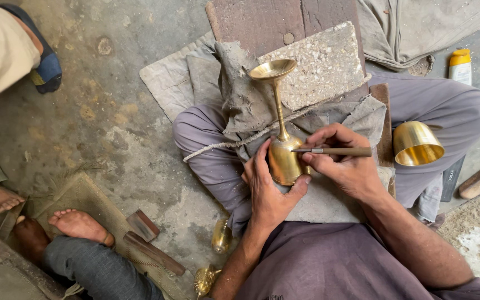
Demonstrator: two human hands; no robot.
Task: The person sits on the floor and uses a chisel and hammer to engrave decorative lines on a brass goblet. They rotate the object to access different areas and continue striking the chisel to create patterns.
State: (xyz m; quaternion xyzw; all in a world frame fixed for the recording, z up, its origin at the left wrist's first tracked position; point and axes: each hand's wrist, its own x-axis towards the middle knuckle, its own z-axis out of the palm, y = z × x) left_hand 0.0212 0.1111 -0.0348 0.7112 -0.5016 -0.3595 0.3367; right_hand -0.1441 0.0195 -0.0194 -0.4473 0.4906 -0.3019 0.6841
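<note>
The left hand [266, 191] was closed around the bell-shaped base of the brass goblet [282, 145], which lay tilted on the cloth-wrapped stone block [318, 66] in the lap. The right hand [344, 162] pinched 1 wooden-handled graver [334, 150], tip touching the base. Good work likely needed a firm brace and short, light strokes.

Brass goblet [282, 150], inverted; wooden-handled graver [334, 150].
</note>
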